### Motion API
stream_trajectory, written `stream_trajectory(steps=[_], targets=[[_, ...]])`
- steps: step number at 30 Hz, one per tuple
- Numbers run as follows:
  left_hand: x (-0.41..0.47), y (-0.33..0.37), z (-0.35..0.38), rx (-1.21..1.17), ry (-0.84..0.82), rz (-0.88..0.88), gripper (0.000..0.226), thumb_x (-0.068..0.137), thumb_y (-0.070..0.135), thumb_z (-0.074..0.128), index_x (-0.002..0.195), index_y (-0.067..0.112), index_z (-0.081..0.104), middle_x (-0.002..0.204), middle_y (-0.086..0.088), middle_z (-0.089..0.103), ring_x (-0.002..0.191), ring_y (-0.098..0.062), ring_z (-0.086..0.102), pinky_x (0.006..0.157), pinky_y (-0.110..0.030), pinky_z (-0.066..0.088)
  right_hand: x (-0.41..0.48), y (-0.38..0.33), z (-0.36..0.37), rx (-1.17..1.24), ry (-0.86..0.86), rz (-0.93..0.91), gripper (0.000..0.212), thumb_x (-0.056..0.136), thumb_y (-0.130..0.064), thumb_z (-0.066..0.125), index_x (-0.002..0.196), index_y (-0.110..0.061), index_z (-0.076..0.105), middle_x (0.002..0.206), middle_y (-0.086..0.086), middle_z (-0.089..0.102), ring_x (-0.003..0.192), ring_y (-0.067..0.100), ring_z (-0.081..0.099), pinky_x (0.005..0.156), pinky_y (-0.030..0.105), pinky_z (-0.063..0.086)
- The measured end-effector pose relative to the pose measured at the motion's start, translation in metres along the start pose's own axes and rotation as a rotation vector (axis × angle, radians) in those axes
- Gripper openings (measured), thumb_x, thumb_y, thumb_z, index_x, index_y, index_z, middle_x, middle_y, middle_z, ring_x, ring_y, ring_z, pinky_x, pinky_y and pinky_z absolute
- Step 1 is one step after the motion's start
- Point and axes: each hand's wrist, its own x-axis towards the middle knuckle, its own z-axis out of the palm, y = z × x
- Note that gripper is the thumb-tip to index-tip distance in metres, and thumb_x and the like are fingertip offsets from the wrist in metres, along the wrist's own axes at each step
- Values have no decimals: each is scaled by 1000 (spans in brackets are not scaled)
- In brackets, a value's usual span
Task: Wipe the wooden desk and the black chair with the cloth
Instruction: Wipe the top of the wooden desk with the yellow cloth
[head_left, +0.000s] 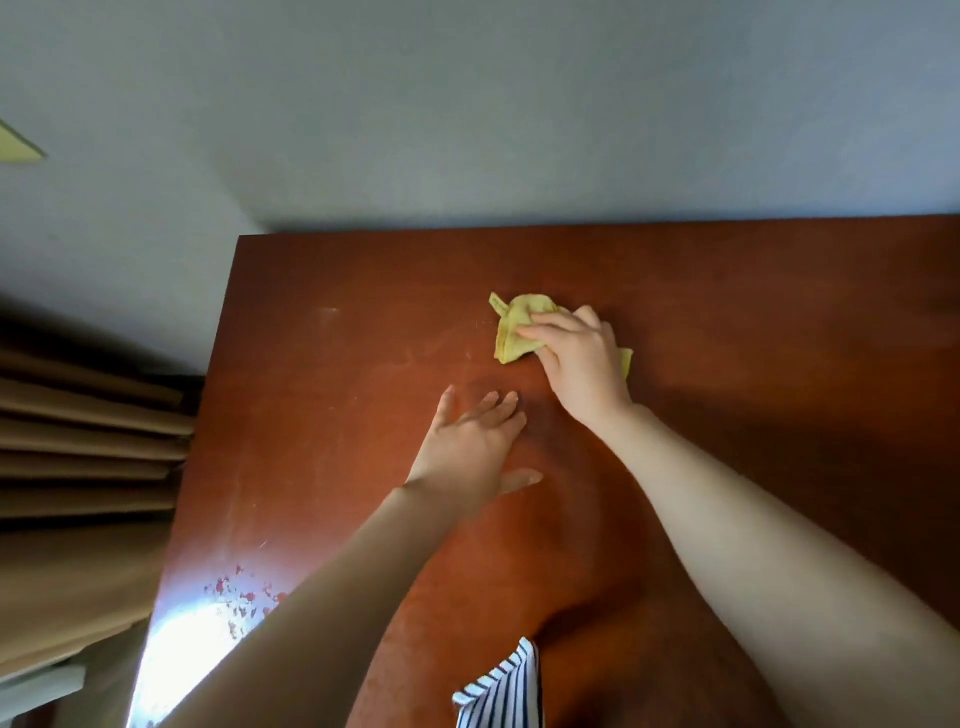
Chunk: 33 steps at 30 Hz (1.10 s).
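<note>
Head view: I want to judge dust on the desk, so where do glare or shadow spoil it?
Head view: blown-out glare whitens the wooden desk at its near-left corner; arm shadows darken the near centre; the wood around the cloth is evenly lit and readable.

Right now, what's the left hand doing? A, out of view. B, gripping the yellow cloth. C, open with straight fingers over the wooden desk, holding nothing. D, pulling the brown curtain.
C: the left hand is spread open over the wooden desk, fingers straight and empty, while the right hand holds the yellow cloth.
</note>
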Motion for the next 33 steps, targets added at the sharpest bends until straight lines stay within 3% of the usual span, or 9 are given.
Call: stream_trajectory(steps=[7, 10, 12, 15, 17, 19, 21, 28, 33], targets=[[-32, -7, 5, -66, 185, 119, 49, 94, 52, 45, 136, 26, 45, 136, 5, 51, 131, -14, 41, 117, -37, 1, -81, -33, -9, 46, 16, -4, 32, 74, 2, 73, 102, -15, 75, 107, 0, 70, 82, 30, 58, 68, 41, 49], [-53, -24, 15, -153, 252, 150, 40, 94, 45, 50, 129, 26, 54, 126, 6, 58, 124, -15, 46, 108, -27, 19, -115, -47, -10, 35, 35, -34, 32, 71, 2, 77, 97, -16, 76, 103, -2, 71, 76, 27, 59, 63, 39, 49], [-67, -36, 25, -209, 302, 116, 39, 93, 40, 54, 127, 22, 56, 128, 2, 56, 123, -20, 48, 105, -29, 27, -138, -53, -9, 32, 14, -116, 34, 70, 3, 77, 98, -16, 76, 103, -3, 71, 75, 25, 60, 63, 37, 50], [-80, -56, 40, -205, 298, 35, 62, 90, 48, 56, 142, 20, 39, 148, 0, 36, 138, -21, 32, 114, -32, 17, -163, -52, -11, 16, -86, -307, 35, 73, 1, 77, 102, -18, 75, 108, -5, 69, 78, 21, 62, 67, 35, 50], [-86, -69, 51, -186, 220, -37, 94, 81, 63, 56, 152, 22, 9, 159, 3, 1, 147, -17, -3, 118, -34, -5, -160, -45, -15, -12, -146, -430, 37, 71, 1, 79, 102, -20, 75, 108, -5, 70, 75, 19, 62, 67, 33, 52], [-89, -77, 60, -168, 138, -103, 123, 68, 78, 56, 147, 24, -21, 152, 4, -32, 139, -16, -33, 114, -38, -18, -148, -37, -18, -26, -182, -510, 40, 68, 2, 81, 101, -19, 76, 107, -3, 70, 72, 18, 60, 67, 33, 53], [-91, -80, 68, -141, 80, -133, 138, 56, 87, 54, 139, 22, -36, 143, 2, -47, 131, -18, -45, 112, -42, -21, -133, -32, -17, -27, -179, -526, 40, 67, 4, 81, 100, -18, 76, 106, -1, 70, 71, 20, 59, 69, 34, 53], [-87, -77, 79, -103, 47, -164, 153, 46, 90, 57, 130, 15, -47, 135, -5, -56, 126, -26, -50, 111, -49, -21, -59, -22, -7, -5, -51, -311, 35, 74, 8, 72, 105, -8, 73, 108, 10, 69, 80, 32, 57, 74, 46, 54], [-86, -74, 79, -87, 19, -190, 156, 45, 88, 59, 128, 14, -50, 137, -7, -54, 129, -27, -47, 112, -49, -20, -7, -30, 4, -7, 108, -32, 27, 84, 1, 64, 108, -7, 71, 109, 10, 69, 86, 34, 53, 81, 38, 49]])
